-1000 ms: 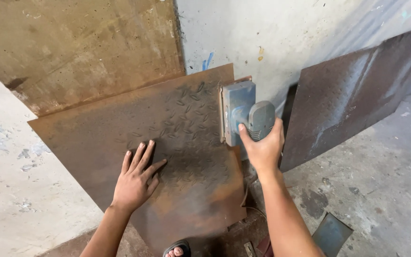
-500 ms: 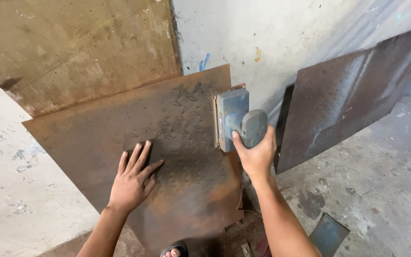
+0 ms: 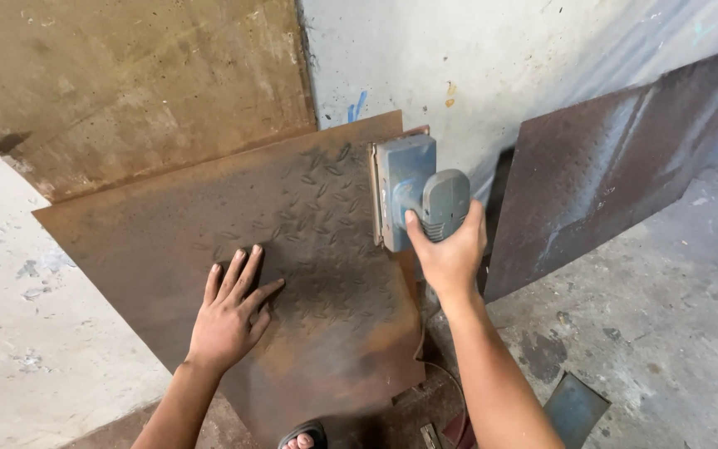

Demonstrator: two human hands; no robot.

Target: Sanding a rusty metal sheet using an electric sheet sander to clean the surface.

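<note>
Rusty brown steel is making up the checker-patterned plate [image 3: 209, 241] that is lying propped at a slant over the concrete floor [image 3: 675, 333], its upper edge leaning toward the pale wall [image 3: 500, 58]. A blue-grey palm sander [image 3: 409, 195] is sitting flat on the plate near its upper right corner, and the right hand [image 3: 452, 254] is wrapping closed around the sander's rounded grip from below. The left hand [image 3: 230, 312] is pressing flat on the plate, fingers spread apart, near the middle of its lower half. Judging from the surface, the work is looking partly done: a darker, greyer band where the tread pattern is showing clearly is running from under the sander down toward the left hand, while the left side, the lower edge and the lower right corner are showing orange-brown rust. So most of the plate is seemingly waiting for the sander. Beyond it, a second dark steel sheet [image 3: 617, 175] is leaning against the wall at the right, well apart from the hands, and a large tan rusted panel [image 3: 126, 83] is standing behind the plate's upper left. A small bluish metal offcut [image 3: 575, 407] is lying on the floor near the right forearm, and a sandalled toe [image 3: 301, 436] is peeking out below the plate's lower edge.
</note>
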